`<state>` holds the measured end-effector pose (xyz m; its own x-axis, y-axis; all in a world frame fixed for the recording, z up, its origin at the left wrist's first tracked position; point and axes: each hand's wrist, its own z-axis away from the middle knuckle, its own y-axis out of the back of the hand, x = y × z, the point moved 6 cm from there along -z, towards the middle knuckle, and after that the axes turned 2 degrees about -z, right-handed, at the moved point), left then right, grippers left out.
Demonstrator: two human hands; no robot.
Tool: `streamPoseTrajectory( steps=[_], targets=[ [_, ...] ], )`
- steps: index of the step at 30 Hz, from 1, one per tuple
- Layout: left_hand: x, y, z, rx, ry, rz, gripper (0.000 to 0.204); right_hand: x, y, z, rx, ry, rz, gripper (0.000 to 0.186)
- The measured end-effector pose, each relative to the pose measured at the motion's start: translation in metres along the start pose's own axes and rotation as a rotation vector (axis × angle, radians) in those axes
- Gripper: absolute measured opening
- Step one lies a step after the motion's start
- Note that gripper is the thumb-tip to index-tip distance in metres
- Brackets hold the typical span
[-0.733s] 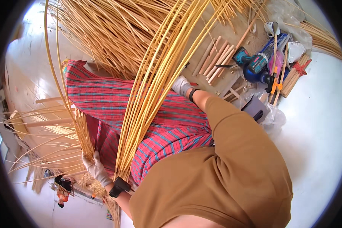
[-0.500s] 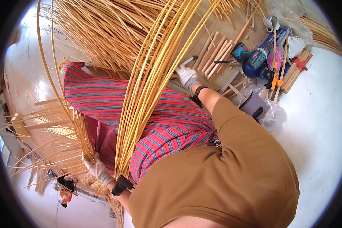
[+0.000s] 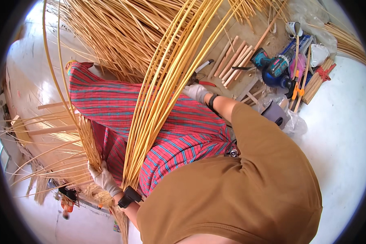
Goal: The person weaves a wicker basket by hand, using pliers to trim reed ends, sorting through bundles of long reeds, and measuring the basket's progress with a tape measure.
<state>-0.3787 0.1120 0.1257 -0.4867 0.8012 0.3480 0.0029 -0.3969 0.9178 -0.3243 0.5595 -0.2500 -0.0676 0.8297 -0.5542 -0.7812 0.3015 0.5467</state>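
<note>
Head view: the left hand's (image 3: pixel 103 179) grip is clamped on rattan strands (image 3: pixel 88 140) at the left edge of the plaid cloth (image 3: pixel 105 103). The right hand (image 3: pixel 196 92), grip unclear, is beside a red-handled tool (image 3: pixel 208 83). Apparently steadying strands while handling tools; next needs firm left hold.

Floor (image 3: pixel 337 122) pale, browner toward the top. On it: a big heap of canes (image 3: pixel 122 36); short rods (image 3: pixel 236 65) roughly side by side; red-handled tool (image 3: pixel 207 83); red-tied stick bundle (image 3: pixel 316 84); clear plastic (image 3: pixel 297 125).
</note>
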Motion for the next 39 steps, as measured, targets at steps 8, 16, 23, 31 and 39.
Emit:
streamPoseTrajectory(
  steps=[8,16,23,31,39],
  targets=[
    [-0.006,0.0,0.001,-0.044,0.038,0.077,0.055,0.034,-0.061,0.065,-0.322,-0.087,0.045,0.027],
    [-0.009,0.002,-0.013,-0.123,0.007,0.144,0.055,0.056,-0.09,0.125,-0.508,-0.14,0.179,0.043],
    [0.022,-0.008,-0.009,0.112,-0.179,-0.119,0.052,0.067,-0.1,0.105,-0.567,-0.292,0.018,0.038],
    [0.05,0.002,-0.024,0.453,-0.259,-0.399,0.048,0.087,0.055,0.062,-0.178,-0.325,-0.578,0.065],
    [0.016,0.072,-0.044,0.734,-0.282,-0.395,0.047,-0.05,0.307,0.166,-0.404,-0.434,-0.405,0.027]
  ],
)
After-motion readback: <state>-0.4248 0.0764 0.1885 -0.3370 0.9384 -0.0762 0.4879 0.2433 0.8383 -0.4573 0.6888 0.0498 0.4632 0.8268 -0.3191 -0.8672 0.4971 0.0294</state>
